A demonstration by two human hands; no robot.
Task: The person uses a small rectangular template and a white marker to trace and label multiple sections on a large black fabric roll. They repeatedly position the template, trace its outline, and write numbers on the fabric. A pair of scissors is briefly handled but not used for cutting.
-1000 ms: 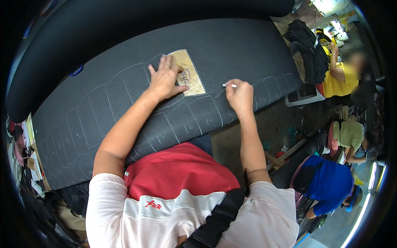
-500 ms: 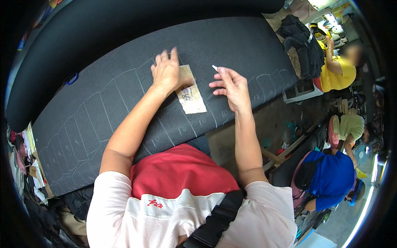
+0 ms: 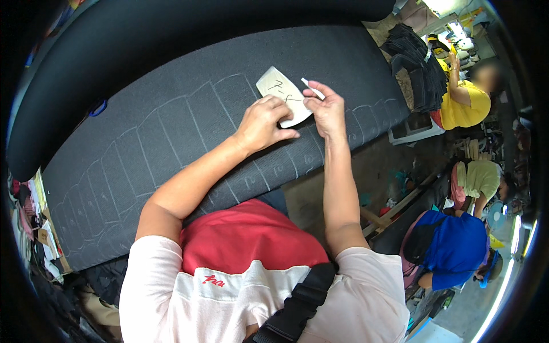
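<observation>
Hands on template, perhaps chalk

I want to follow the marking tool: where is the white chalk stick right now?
In the head view the chalk stick is pinched in the right hand, above the dark fabric sheet, just right of the pale card template.

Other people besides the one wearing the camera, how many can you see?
3, all at the right edge: a person in a yellow shirt at upper right, one in a pale yellow-green shirt below, one in blue lower right. More may be hidden.
</observation>
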